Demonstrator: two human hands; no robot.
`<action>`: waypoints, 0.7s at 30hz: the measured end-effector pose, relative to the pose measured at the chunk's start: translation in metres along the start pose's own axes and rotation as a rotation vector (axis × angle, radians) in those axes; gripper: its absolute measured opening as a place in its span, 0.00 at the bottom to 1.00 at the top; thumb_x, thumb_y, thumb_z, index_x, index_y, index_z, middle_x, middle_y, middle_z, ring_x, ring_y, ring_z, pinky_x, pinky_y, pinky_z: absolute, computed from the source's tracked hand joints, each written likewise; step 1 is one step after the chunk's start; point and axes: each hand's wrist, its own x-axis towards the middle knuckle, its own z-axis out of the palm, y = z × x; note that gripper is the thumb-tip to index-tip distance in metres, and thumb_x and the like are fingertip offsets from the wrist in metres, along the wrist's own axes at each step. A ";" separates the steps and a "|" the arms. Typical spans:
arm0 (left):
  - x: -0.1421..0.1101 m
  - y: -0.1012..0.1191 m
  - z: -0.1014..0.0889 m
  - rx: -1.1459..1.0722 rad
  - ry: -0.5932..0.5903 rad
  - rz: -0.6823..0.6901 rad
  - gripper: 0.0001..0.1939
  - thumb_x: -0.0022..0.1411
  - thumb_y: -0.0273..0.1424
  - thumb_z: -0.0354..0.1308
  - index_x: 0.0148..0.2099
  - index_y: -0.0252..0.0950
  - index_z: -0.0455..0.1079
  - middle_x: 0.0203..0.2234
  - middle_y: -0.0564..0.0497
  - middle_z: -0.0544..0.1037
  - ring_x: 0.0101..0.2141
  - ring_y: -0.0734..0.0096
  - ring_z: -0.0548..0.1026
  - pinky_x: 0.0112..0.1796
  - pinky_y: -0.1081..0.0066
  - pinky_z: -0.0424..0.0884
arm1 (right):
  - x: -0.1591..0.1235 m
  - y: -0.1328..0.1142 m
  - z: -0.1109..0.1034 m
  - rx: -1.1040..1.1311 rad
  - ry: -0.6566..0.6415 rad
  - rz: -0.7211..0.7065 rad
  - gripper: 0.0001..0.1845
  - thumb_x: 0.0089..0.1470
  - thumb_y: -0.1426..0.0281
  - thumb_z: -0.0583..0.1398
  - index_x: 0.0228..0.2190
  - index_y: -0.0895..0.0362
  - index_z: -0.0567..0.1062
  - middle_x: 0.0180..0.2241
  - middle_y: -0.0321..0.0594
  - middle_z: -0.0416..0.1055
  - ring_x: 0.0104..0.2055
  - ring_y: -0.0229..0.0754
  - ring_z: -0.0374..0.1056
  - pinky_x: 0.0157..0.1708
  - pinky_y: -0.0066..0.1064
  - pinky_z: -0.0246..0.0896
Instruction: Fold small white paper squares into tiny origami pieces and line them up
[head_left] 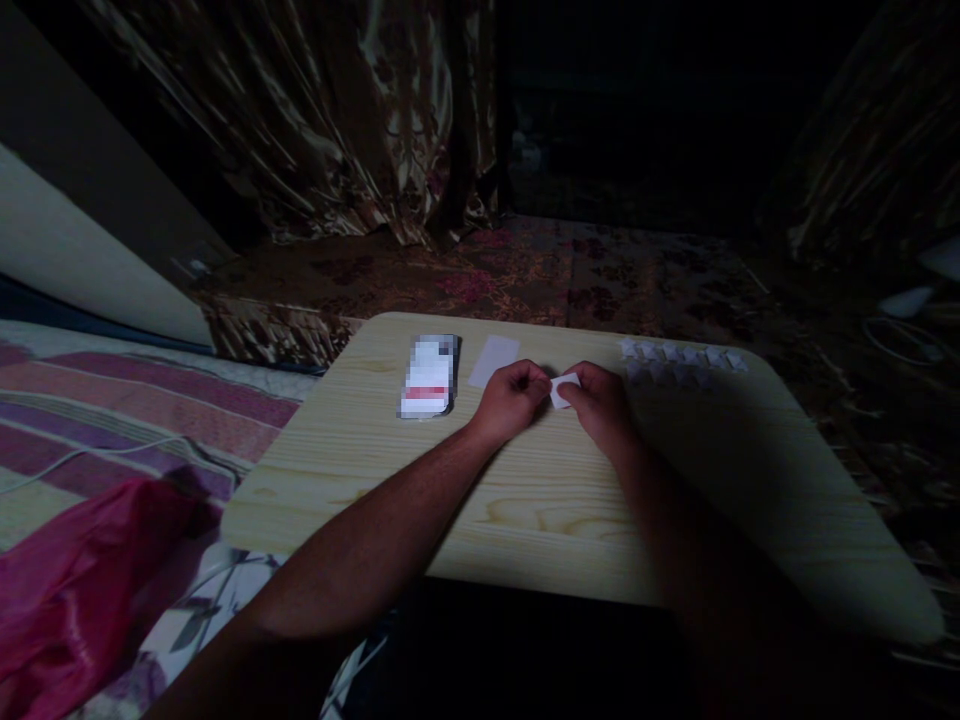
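A small white piece of paper [562, 390], seemingly folded, is held above the middle of the table. My right hand [602, 400] pinches it, with the thumb lying across its face. At its left edge, the fingertips of my left hand [514, 400] are pressed together on the paper; the exact grip is partly hidden. Behind my left hand lies a flat white paper sheet [496, 358]. Rows of small folded paper pieces [679, 355] lie beyond my right hand, at the table's back right.
A blurred-out white packet with a red band [427, 375] rests left on the pale wooden table [345, 470]. Left of the table are a striped cover [150, 390], a pink cloth or bag [90, 590] and a white cable [112, 450]. Patterned curtains [390, 120] hang behind.
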 end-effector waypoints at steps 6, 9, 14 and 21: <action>-0.002 0.004 0.001 0.002 -0.009 -0.011 0.09 0.55 0.36 0.60 0.31 0.34 0.69 0.18 0.56 0.68 0.20 0.78 0.61 0.23 0.74 0.57 | -0.001 -0.004 -0.001 0.031 -0.008 0.001 0.06 0.44 0.67 0.60 0.26 0.57 0.73 0.20 0.32 0.67 0.24 0.37 0.61 0.23 0.27 0.53; -0.003 0.004 0.001 0.016 -0.014 -0.004 0.09 0.55 0.36 0.60 0.30 0.34 0.69 0.18 0.56 0.68 0.20 0.78 0.62 0.24 0.74 0.57 | -0.001 -0.006 -0.001 0.037 0.010 0.001 0.06 0.44 0.67 0.60 0.26 0.57 0.72 0.20 0.32 0.66 0.23 0.36 0.60 0.23 0.27 0.52; -0.004 0.004 0.002 0.079 -0.011 0.038 0.08 0.55 0.35 0.59 0.30 0.34 0.69 0.20 0.55 0.69 0.22 0.77 0.63 0.25 0.75 0.59 | -0.001 -0.005 -0.001 0.016 0.013 -0.006 0.05 0.42 0.68 0.60 0.25 0.57 0.72 0.19 0.31 0.64 0.23 0.36 0.59 0.22 0.27 0.51; -0.004 0.006 0.003 0.135 0.001 0.049 0.08 0.54 0.34 0.59 0.30 0.34 0.70 0.20 0.55 0.70 0.23 0.76 0.64 0.25 0.74 0.59 | 0.000 -0.005 -0.001 -0.013 0.017 -0.035 0.05 0.43 0.68 0.59 0.24 0.57 0.73 0.19 0.32 0.65 0.24 0.36 0.60 0.23 0.27 0.51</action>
